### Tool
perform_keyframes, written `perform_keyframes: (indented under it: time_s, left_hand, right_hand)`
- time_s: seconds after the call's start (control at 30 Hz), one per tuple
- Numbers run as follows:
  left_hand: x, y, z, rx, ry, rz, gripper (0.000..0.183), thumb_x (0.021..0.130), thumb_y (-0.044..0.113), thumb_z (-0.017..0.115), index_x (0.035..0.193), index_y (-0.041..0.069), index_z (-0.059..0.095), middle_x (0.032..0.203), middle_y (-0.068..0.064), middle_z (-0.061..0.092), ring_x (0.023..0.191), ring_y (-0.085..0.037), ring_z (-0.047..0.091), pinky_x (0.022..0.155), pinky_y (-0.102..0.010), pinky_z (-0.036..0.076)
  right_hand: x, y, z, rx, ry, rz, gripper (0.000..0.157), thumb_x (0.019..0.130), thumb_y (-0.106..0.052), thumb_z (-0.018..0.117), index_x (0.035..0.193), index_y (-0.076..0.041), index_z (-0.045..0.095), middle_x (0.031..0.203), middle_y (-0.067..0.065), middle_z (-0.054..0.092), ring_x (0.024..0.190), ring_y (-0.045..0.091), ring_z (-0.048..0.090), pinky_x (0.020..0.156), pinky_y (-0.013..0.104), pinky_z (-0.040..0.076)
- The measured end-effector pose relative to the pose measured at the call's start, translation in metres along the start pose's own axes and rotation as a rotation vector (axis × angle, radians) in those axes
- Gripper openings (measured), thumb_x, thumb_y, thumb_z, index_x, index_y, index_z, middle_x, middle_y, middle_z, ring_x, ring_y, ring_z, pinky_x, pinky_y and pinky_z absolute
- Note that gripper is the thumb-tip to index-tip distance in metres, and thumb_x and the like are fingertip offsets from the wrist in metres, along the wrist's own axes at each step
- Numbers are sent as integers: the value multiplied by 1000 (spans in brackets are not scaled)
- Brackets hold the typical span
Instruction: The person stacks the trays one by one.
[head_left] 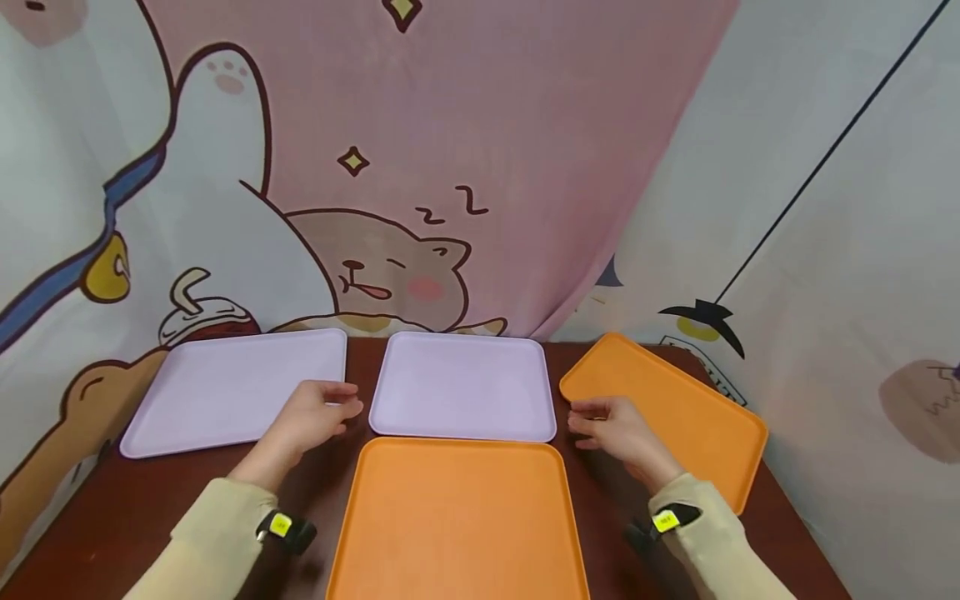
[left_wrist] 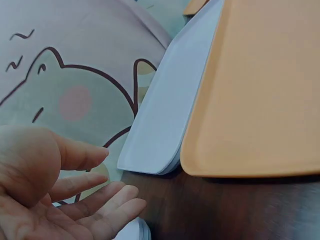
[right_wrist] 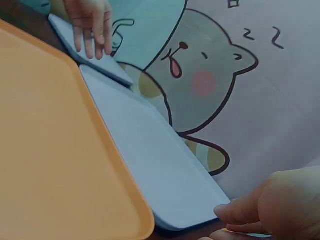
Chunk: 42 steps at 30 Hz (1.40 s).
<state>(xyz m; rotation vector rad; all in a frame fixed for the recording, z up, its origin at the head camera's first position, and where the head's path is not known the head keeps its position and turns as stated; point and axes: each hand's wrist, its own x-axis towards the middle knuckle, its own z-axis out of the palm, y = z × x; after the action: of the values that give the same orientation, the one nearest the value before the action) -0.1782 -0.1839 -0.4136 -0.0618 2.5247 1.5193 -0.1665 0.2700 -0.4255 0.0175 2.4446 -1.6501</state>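
Observation:
A pale lavender tray [head_left: 461, 387] lies at the back middle of the table, between my two hands. Several layered edges show under its near corner in the left wrist view. My left hand [head_left: 318, 414] hovers by its left side, fingers loosely bent and holding nothing, over the right edge of another lavender tray [head_left: 240, 387]. Off the middle tray's right side is my right hand [head_left: 618, 431], also holding nothing, beside a slanted orange tray [head_left: 675, 408]. In the right wrist view its thumb overlaps the lavender tray's corner; I cannot tell whether they touch.
A large orange tray [head_left: 461, 525] lies in front, against or slightly over the middle lavender tray's near edge. The dark brown table [head_left: 97, 533] ends at a cartoon-printed cloth [head_left: 525, 167] behind. More cloth hangs along the right side.

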Motion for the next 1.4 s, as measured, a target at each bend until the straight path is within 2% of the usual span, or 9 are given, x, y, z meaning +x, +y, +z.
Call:
perform_keyframes:
  time_s: [0.23, 0.4, 0.6, 0.73, 0.87, 1.0, 1.2, 1.4]
  left_hand:
    - [28, 4, 9, 49, 9, -42, 43, 101, 7, 67, 136, -16, 58, 125, -32, 66, 102, -38, 71, 89, -49, 62]
    - [41, 5, 16, 56, 25, -37, 44, 98, 3, 67, 133, -21, 56, 121, -35, 65, 91, -32, 72, 82, -44, 64]
    - [51, 4, 22, 21, 6, -41, 42, 94, -2, 67, 128, -25, 57, 121, -39, 61, 91, -35, 74, 78, -42, 65]
    - [55, 4, 23, 153, 47, -26, 36, 90, 1, 68, 120, -20, 66, 116, -35, 66, 93, -35, 71, 84, -45, 63]
    - [57, 4, 24, 257, 90, 3, 31, 84, 0, 65, 111, -15, 73, 112, -31, 69, 101, -39, 63, 93, -51, 57]
    - [59, 2, 24, 221, 94, -13, 28, 85, -2, 65, 109, -13, 75, 112, -29, 69, 102, -39, 61, 94, -51, 56]
    - [60, 1, 22, 120, 94, -28, 28, 86, -3, 64, 109, -15, 73, 114, -30, 66, 105, -39, 59, 91, -47, 57]
    - [59, 1, 20, 68, 99, -27, 28, 87, -5, 63, 111, -17, 70, 115, -31, 64, 104, -38, 59, 87, -43, 58]
  right_hand:
    - [28, -3, 13, -153, 40, 11, 39, 98, 0, 71, 130, 20, 61, 119, 30, 68, 98, 36, 73, 83, 47, 64]
    - [40, -3, 22, -153, 55, 43, 36, 97, 2, 73, 126, 20, 62, 110, 28, 69, 92, 33, 74, 81, 47, 64]
    - [46, -8, 27, -147, 81, 74, 35, 95, 5, 72, 124, 21, 62, 105, 26, 67, 86, 29, 70, 79, 46, 65]
    - [48, -11, 32, -144, 106, 88, 33, 93, 8, 71, 123, 20, 63, 103, 26, 65, 84, 30, 68, 77, 46, 65]
    - [51, -13, 38, -176, 143, 65, 33, 87, 12, 70, 118, 20, 66, 96, 23, 65, 79, 29, 65, 70, 38, 64]
    - [55, -11, 40, -182, 181, 33, 31, 82, 15, 66, 113, 20, 68, 95, 23, 66, 77, 29, 62, 64, 32, 60]
    - [59, -9, 39, -113, 172, 59, 33, 85, 15, 63, 117, 20, 67, 104, 27, 66, 84, 30, 66, 77, 42, 65]
    - [57, -10, 40, -55, 155, 75, 36, 87, 17, 62, 122, 21, 65, 108, 30, 66, 85, 29, 67, 78, 44, 65]
